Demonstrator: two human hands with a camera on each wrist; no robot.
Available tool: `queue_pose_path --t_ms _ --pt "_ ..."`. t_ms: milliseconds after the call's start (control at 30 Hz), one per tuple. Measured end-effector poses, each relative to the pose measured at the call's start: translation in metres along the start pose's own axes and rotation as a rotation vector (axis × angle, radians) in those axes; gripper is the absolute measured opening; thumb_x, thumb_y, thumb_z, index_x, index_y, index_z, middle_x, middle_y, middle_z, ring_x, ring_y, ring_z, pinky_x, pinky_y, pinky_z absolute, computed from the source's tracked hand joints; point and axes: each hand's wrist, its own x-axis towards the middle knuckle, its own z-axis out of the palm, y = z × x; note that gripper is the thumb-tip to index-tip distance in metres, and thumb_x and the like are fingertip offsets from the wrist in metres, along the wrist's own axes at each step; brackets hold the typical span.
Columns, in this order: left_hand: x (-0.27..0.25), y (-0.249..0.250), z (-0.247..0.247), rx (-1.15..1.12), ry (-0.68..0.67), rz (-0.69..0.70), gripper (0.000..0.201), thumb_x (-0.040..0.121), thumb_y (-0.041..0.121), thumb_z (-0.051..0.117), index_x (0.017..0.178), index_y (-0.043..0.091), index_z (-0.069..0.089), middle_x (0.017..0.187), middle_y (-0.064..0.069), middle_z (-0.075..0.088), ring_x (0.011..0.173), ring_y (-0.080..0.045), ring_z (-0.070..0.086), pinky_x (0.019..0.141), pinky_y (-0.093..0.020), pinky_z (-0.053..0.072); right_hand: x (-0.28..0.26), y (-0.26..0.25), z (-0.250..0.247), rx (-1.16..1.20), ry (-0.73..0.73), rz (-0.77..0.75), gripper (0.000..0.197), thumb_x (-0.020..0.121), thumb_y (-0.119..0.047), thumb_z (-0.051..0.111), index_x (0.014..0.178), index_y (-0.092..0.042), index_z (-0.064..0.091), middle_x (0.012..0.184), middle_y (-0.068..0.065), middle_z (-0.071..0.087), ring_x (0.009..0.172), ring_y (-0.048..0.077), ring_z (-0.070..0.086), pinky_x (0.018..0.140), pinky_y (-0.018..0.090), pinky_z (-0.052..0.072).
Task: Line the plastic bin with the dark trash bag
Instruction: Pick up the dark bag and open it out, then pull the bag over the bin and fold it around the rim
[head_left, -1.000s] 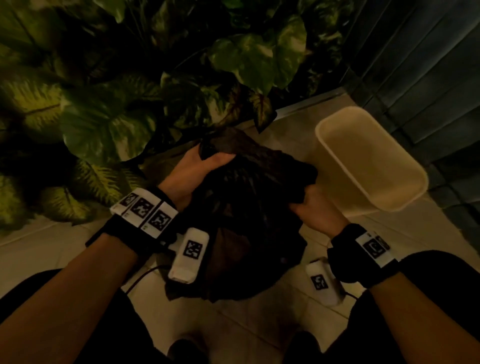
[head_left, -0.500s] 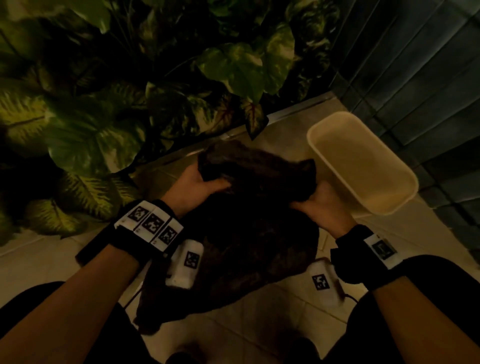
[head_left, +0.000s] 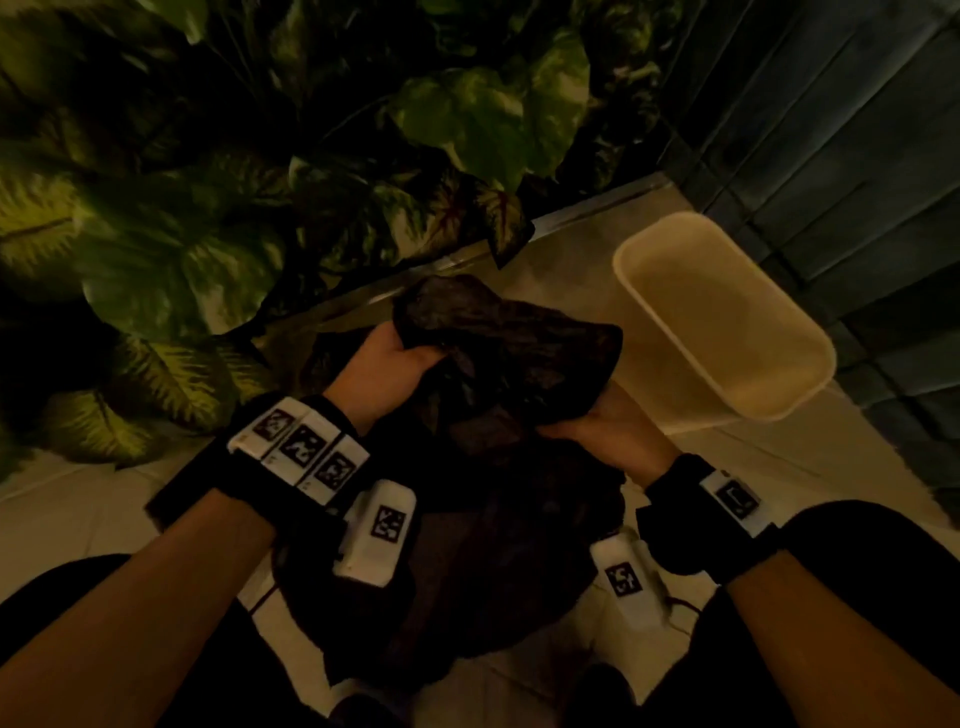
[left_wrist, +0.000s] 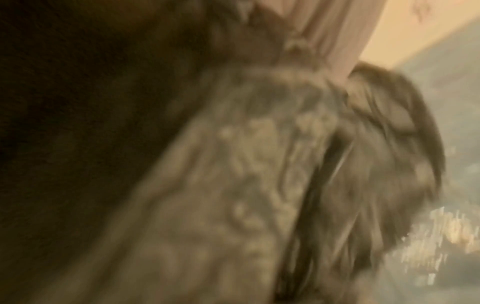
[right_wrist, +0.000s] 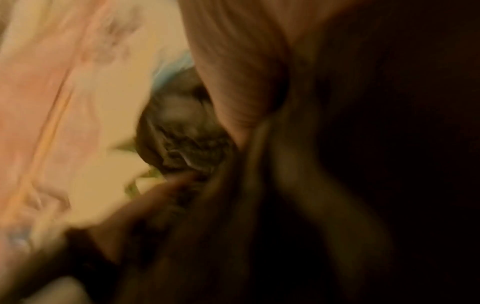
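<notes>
Both hands, left hand and right hand, each grip the dark trash bag bunched, probably seeking its mouth; the plastic bin waits just right of the right grip.

Large variegated leafy plants along pale tiled floor; dark slatted wall right.

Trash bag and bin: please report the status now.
Left hand and right hand both grip the dark trash bag, bunched. Plastic bin unlined, to the right. Nothing between bag and bin.
</notes>
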Motion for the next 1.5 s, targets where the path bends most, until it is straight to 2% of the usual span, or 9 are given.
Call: queue_pose_path --t_ms 133,333,433,567,833,967,1033,1300,1500 --pt "0.000 0.004 -0.025 0.217 -0.186 0.085 0.056 0.067 0.014 0.079 0.113 0.033 0.055 0.108 0.023 0.062 0.094 0.016 0.057 0.081 -0.006 0.047 0.004 -0.012 -0.029 0.176 0.205 0.202 0.026 0.087 -0.006 0.054 0.100 -0.025 0.065 0.102 0.004 0.068 0.096 0.027 0.061 0.099 0.053 0.045" --pt "0.000 -0.004 -0.024 0.595 0.001 0.254 0.050 0.070 0.047 0.063 0.107 0.014 0.061 0.119 -0.019 0.062 0.111 -0.033 0.057 0.095 -0.036 0.044 -0.017 -0.026 -0.034 0.430 0.097 0.179 0.047 0.078 -0.011 0.073 0.122 -0.023 0.061 0.113 -0.003 0.069 0.100 0.019 0.067 0.086 0.037 0.053" --pt "0.007 0.016 -0.019 0.346 0.088 0.173 0.016 0.077 0.035 0.060 0.091 0.029 0.064 0.104 -0.005 0.068 0.107 -0.032 0.060 0.095 -0.045 0.048 -0.027 -0.027 -0.043 0.285 0.083 0.139 0.070 0.063 -0.005 0.084 0.126 -0.022 0.057 0.121 -0.006 0.065 0.109 0.014 0.062 0.095 0.036 0.050" --pt "0.005 0.056 -0.006 0.122 -0.146 0.186 0.033 0.079 0.014 0.069 0.106 0.029 0.058 0.093 0.031 0.062 0.086 0.016 0.058 0.076 -0.009 0.047 -0.037 -0.035 -0.065 0.171 0.146 0.085 0.050 0.072 -0.006 0.078 0.111 -0.032 0.060 0.120 -0.004 0.064 0.107 0.013 0.061 0.096 0.036 0.050" --pt "0.008 0.054 0.021 0.769 -0.551 0.377 0.082 0.047 0.073 0.064 0.121 0.067 0.030 0.130 0.047 0.034 0.125 0.017 0.034 0.101 0.003 0.021 -0.071 -0.037 -0.131 0.521 0.231 0.132 0.032 0.084 -0.004 0.063 0.112 -0.019 0.063 0.104 -0.002 0.072 0.076 0.006 0.072 0.062 0.018 0.058" --pt "0.017 0.092 0.053 0.497 -0.442 0.302 0.053 0.046 0.067 0.065 0.098 0.057 0.058 0.097 0.038 0.065 0.098 0.016 0.059 0.099 -0.018 0.044 -0.082 -0.035 -0.154 0.603 0.254 0.073 0.034 0.072 0.008 0.068 0.097 -0.016 0.069 0.086 -0.004 0.077 0.078 0.010 0.073 0.062 0.020 0.057" --pt "0.033 0.122 0.080 0.237 -0.467 0.238 0.069 0.067 -0.026 0.049 0.101 0.032 0.063 0.079 0.030 0.070 0.078 0.015 0.063 0.092 -0.020 0.049 -0.082 -0.028 -0.166 0.622 0.355 0.060 0.045 0.061 0.004 0.073 0.104 -0.010 0.069 0.092 0.001 0.076 0.082 0.015 0.072 0.064 0.023 0.058" --pt "0.146 0.184 0.184 0.692 -0.345 0.398 0.110 0.042 0.056 0.083 0.136 0.018 0.042 0.139 -0.006 0.051 0.127 -0.026 0.048 0.110 -0.041 0.037 -0.066 0.013 -0.208 0.445 0.470 0.105 0.037 0.077 -0.012 0.073 0.108 -0.029 0.062 0.104 -0.004 0.068 0.091 0.014 0.066 0.075 0.027 0.059" --pt "0.093 0.141 0.194 1.258 -0.185 1.175 0.046 0.078 0.036 0.057 0.122 0.026 0.047 0.132 -0.005 0.046 0.118 -0.029 0.045 0.095 -0.049 0.042 -0.039 0.076 -0.228 0.208 0.527 0.422 0.041 0.072 -0.032 0.072 0.104 -0.007 0.065 0.112 0.019 0.068 0.099 0.038 0.065 0.091 0.054 0.052"
